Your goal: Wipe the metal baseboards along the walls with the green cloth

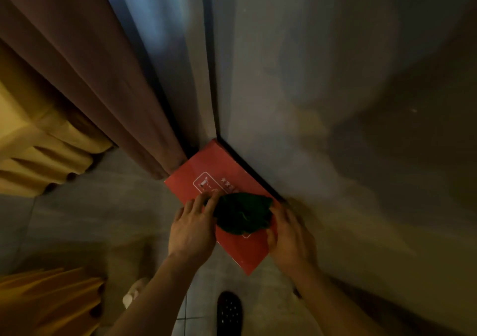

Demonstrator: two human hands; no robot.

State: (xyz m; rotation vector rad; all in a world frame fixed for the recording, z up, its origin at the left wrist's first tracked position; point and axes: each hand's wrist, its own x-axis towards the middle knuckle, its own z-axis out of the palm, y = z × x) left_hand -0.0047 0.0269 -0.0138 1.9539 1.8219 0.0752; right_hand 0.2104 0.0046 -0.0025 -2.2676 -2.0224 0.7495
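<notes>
The green cloth (244,213) is lying bunched in a dark heap on top of a red box (206,178), near its right edge, just beside the dark baseboard (249,166) running along the wall's foot.

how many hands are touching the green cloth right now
2. The left hand has its fingertips on the left edge of the green cloth; the right hand touches its right edge. The cloth lies bunched on the red box.
</notes>
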